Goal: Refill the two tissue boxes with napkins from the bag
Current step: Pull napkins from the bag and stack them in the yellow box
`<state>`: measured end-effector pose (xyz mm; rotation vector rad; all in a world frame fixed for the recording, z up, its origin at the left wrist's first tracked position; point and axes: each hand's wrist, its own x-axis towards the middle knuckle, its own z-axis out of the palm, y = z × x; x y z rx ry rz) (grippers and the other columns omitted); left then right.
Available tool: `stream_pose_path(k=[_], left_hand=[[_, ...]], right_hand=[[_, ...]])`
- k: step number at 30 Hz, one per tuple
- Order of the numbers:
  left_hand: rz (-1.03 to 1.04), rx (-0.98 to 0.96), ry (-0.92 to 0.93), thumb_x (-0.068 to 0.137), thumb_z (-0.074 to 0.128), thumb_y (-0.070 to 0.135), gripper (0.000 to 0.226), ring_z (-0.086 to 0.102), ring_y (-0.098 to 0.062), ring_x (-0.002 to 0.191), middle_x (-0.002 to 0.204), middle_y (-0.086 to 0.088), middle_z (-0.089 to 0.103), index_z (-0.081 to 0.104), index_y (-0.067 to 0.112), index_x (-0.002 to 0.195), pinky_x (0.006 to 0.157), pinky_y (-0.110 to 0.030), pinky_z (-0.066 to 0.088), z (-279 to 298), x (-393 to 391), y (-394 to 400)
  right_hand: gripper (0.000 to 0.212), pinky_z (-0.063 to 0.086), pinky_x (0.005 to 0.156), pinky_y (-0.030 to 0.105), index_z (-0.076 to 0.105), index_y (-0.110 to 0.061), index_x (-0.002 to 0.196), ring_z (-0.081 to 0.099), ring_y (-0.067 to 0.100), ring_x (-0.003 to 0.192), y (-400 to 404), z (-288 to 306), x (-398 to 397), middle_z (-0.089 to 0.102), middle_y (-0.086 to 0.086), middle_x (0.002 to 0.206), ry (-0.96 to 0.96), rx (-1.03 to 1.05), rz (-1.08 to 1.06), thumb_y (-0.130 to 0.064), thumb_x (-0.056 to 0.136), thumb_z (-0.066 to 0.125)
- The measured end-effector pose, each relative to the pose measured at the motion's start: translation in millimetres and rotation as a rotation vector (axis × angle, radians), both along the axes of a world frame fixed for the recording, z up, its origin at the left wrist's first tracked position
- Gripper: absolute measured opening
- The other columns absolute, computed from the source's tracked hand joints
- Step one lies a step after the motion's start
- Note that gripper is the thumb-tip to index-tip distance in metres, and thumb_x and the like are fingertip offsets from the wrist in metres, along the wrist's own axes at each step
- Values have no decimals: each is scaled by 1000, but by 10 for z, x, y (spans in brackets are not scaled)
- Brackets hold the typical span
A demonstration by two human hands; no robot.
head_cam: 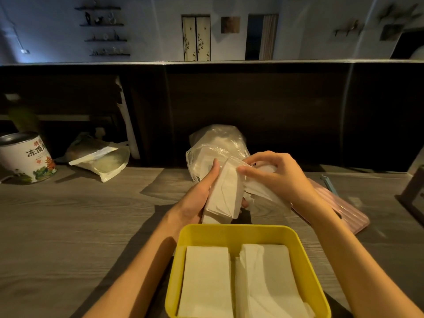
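An open yellow tissue box (231,234) stands at the near edge of the table, with two stacks of white napkins (206,278) lying side by side inside. Just beyond it, my left hand (197,198) grips a folded stack of white napkins (226,198), thumb along its left side. My right hand (273,175) pinches the top napkins and the edge of the clear plastic napkin bag (218,143), which lies behind both hands. A pink ribbed tissue box (344,214) lies flat to the right, partly hidden by my right forearm.
A printed tin can (25,157) stands at the far left. Next to it lies a flat plastic packet (101,159). A dark panel wall closes the back of the wooden table (68,226). A dark frame (413,193) sits at the right edge.
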<state>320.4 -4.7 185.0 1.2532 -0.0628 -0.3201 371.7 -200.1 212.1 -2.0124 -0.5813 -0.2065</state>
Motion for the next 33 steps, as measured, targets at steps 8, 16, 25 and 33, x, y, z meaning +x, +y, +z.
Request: stream_pose_path(k=[8,16,25,33], left_hand=[[251,-14,116,92,37,73,67,76,-27,90,104,-12,77,58,23,132,76,-40,59,-64,168,141],[172,-3,85,101,30,62,59,76,-19,74,94,-17,76,58,18,129,69,-33,58,-17,69,-36],[121,242,47,63,76,76,83,63,-25,113,118,-6,70,60,25,127,102,-46,48,-124,80,-73],[158,22,-5,85,77,31,49,70,-30,109,116,-15,73,62,15,129,95,-43,56,-138,46,-147]], right_hand=[[31,60,69,29,76,-16,105,75,22,89,-112,247,-185,75,3,99,178,179,373,-36,82,74],[21,63,82,41,78,-25,101,75,20,94,-27,79,-78,76,0,102,249,71,318,-38,85,78],[18,55,86,24,74,-34,105,65,-2,99,64,-127,64,72,-18,99,-77,11,10,-44,91,70],[30,47,81,11,54,-30,119,57,-6,105,302,-198,-13,58,-21,112,-87,138,-120,-51,97,54]])
